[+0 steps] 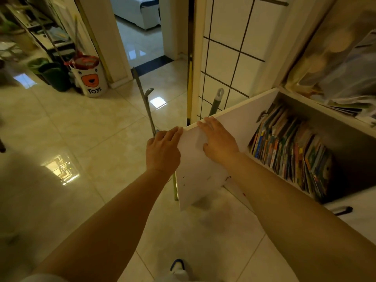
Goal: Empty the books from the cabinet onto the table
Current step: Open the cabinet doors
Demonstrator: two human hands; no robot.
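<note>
Left hand (pixel 162 151) at the outer edge of the white cabinet door (pixel 205 159), fingers straight against it; right hand (pixel 218 139) flat on the door's face, fingers extended, grasping nothing. Farther right, inside the open cabinet (pixel 345 143) — books (pixel 291 151): thin, brightly coloured, densely packed, leaning in a row.

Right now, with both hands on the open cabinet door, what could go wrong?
The door swings toward the mop handles leaning just behind it and could knock them over. The books lean packed together, so pulling some may let the rest slump or spill out. Neither the left hand nor the right hand has a book yet.
</note>
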